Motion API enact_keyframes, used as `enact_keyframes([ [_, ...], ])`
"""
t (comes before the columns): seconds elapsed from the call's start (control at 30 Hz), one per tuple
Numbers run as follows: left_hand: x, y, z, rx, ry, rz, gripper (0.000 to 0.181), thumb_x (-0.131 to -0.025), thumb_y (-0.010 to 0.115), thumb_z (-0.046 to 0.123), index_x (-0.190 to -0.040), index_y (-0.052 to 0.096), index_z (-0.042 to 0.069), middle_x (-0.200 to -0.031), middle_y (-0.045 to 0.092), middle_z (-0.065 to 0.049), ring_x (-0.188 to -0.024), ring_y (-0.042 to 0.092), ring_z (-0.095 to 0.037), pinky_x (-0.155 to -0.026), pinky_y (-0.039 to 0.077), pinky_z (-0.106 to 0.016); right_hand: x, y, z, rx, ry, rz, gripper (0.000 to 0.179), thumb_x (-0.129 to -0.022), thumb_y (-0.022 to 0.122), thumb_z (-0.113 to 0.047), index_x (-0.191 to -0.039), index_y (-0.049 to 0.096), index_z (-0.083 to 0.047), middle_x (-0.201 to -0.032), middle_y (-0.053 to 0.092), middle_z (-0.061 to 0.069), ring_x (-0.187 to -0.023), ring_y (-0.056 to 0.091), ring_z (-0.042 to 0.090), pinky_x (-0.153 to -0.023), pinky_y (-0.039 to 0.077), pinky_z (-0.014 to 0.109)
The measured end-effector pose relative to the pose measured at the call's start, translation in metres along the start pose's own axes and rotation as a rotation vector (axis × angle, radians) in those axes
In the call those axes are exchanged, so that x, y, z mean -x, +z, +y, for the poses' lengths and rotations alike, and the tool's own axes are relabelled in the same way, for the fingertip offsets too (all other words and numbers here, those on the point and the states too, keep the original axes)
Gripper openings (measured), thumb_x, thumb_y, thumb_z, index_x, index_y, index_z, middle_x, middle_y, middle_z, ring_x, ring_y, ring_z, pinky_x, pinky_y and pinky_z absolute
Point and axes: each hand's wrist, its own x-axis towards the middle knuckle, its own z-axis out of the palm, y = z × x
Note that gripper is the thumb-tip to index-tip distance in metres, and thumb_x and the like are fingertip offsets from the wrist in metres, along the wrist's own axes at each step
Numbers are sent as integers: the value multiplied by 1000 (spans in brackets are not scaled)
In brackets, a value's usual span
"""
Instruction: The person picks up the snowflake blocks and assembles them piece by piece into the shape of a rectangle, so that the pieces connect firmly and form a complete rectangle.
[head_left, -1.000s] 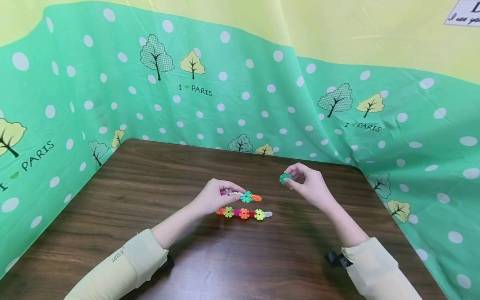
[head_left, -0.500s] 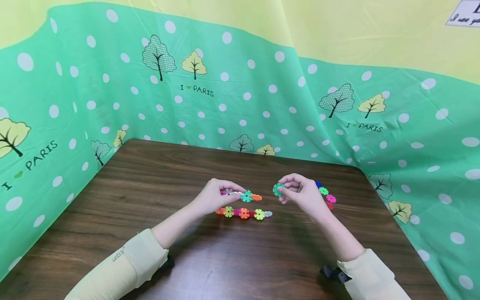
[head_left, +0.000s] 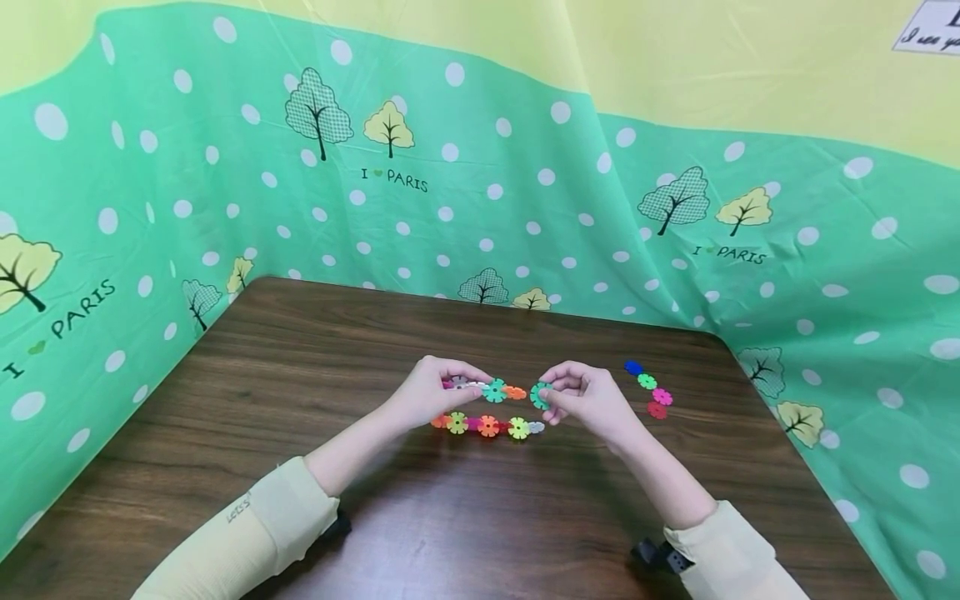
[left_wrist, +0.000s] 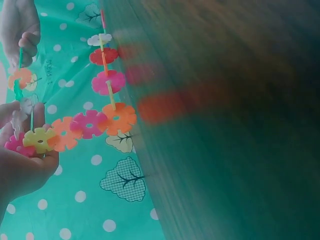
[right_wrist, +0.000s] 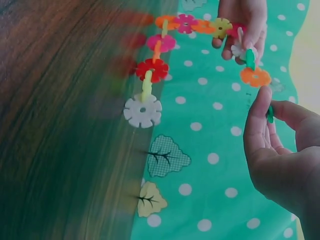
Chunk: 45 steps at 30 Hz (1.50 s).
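Note:
A chain of interlocked, notched flower discs (head_left: pixel 488 427) in several colours bends back on itself, its near row lying on the table. My left hand (head_left: pixel 420 398) pinches the far row of this chain between thumb and fingers, close to a teal disc (head_left: pixel 494 390). An orange disc (head_left: pixel 514 392) sticks out at that end. Between thumb and fingertips my right hand (head_left: pixel 592 400) holds a loose green disc (head_left: pixel 538 395), just right of the orange one. In the right wrist view the green disc (right_wrist: pixel 270 114) shows edge-on, mostly hidden by the fingers, below the orange disc (right_wrist: pixel 255 77).
On the brown wooden table (head_left: pixel 300 333), to the right of my right hand, lie loose discs in a short line: a blue disc (head_left: pixel 633 367), a light green disc (head_left: pixel 647 382), a pink disc (head_left: pixel 662 397) and a red disc (head_left: pixel 657 410). A green patterned cloth (head_left: pixel 480 208) hangs behind the table.
My right hand has brought the green disc left and down toward the chain's orange end, uncovering the loose discs on the right. The left hand has stayed nearly still.

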Motion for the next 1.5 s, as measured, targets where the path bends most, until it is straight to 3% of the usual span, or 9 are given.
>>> enact_keyframes([
  [0.1, -1, 1, 0, 4, -1, 4, 16, -85, 71, 15, -100, 74, 15, -60, 55, -2, -54, 40, -10, -49, 35, -20, -2, 2, 0, 6, 13, -9, 34, -84, 71, -13, -107, 57, 9, -81, 66, 14, -63, 67, 22, -65, 57, 35],
  [0.3, -1, 2, 1, -4, -16, 4, 18, -86, 69, 11, -103, 72, 7, -67, 63, -3, -57, 44, -12, -50, 38, -20, -4, 4, 0, 24, 33, -6, 32, -84, 72, -14, -106, 60, 5, -80, 68, 12, -63, 67, 24, -66, 57, 37],
  [0.57, 0, 2, 2, 10, -14, 6, 16, -84, 72, 18, -99, 74, 17, -67, 63, -2, -57, 45, -12, -51, 38, -20, -5, 6, 0, 3, 72, -21, 33, -83, 73, -15, -106, 60, 5, -82, 70, 12, -63, 67, 23, -65, 57, 36],
  [0.7, -2, 2, 3, -20, 22, -2, 14, -84, 72, 19, -97, 75, 19, -61, 58, -2, -55, 41, -11, -48, 34, -20, -6, 7, 0, -13, 69, -25, 33, -83, 73, -15, -107, 60, 5, -82, 70, 12, -64, 67, 24, -66, 57, 37],
  [0.8, -4, 2, 6, -46, 67, -23, 15, -83, 74, 21, -97, 75, 17, -68, 66, 4, -58, 54, -9, -51, 43, -20, -7, 7, -1, -8, 52, -24, 33, -84, 72, -16, -106, 61, 5, -81, 69, 12, -64, 68, 25, -66, 57, 38],
  [0.93, -9, 3, 13, -107, 126, -48, 19, -81, 75, 20, -99, 75, 14, -82, 73, 4, -70, 68, -9, -59, 53, -23, -8, 7, -3, 16, 3, -28, 30, -85, 71, -14, -105, 61, 6, -82, 69, 19, -63, 68, 23, -65, 57, 38],
  [1.0, -12, 5, 17, -168, 144, -35, 19, -81, 75, 20, -98, 75, 14, -82, 73, 4, -63, 65, -8, -56, 51, -21, -8, 7, -5, 25, -9, -28, 29, -85, 70, -12, -105, 61, 7, -82, 68, 22, -62, 67, 22, -64, 57, 38],
  [1.2, -17, 11, 28, -278, 141, 22, 9, -81, 76, 23, -88, 77, 18, -75, 71, 8, -42, 39, -3, -42, 35, -19, -10, 7, -8, 23, 6, -24, 31, -86, 69, -10, -108, 60, 9, -83, 68, 21, -62, 68, 20, -66, 57, 38],
  [1.5, -16, 19, 33, -302, 213, 87, 6, -82, 74, 19, -83, 77, 14, -77, 73, 3, -57, 59, -6, -52, 46, -16, -10, 5, -7, -28, 37, -17, 32, -86, 69, -8, -109, 59, 11, -80, 69, 14, -62, 68, 19, -66, 57, 38],
])
